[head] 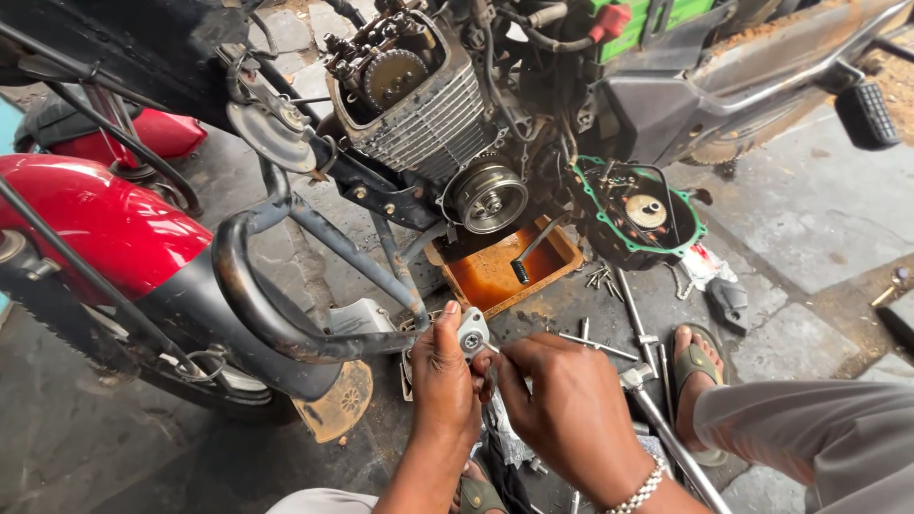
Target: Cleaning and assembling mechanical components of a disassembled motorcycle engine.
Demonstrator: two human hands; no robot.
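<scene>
From the head camera, looking down, the person sits on the floor beside a motorcycle that has been taken partly to bits.

The left hand [443, 381] is closed on a small grey metal part [471, 335] with a round hole in it. The thumb and fingers pinch it and hold it up, just above the middle of the floor. The right hand [569, 409] is closed too. Its fingertips are pinched on something thin, but it is too small to tell what it is. That thin end points left, at the small grey metal part. So the part lies just to the left of the right hand, almost touching it. The left hand already has the part, and the right hand comes in from the right side.

Far from the hands is the engine [428, 105], with its fins and a toothed wheel on top. Below it sits an orange drip tray [495, 276]. To the right is a round engine cover [636, 214] with a green edge. A long metal tool [666, 433] lies near the right hand. A sandalled foot [693, 366] rests on the floor at the right. The red fuel tank [86, 224] is at the left.
</scene>
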